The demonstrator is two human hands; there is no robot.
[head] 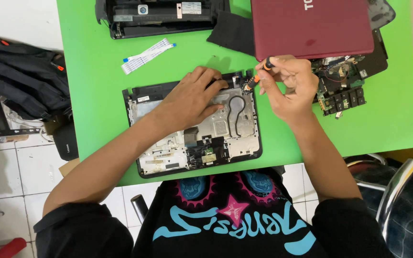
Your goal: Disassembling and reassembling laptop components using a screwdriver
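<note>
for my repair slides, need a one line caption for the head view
Left hand steadies an opened laptop base on a green table while the right hand works an orange-and-black screwdriver at its corner.

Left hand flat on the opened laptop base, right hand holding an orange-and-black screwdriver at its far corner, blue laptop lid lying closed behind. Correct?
One thing is off: the laptop lid behind is dark red, not blue, as the head view shows. The rest stands: the left hand rests flat on the opened laptop base, and the right hand holds the orange-and-black screwdriver with its tip at the base's far corner.
</note>
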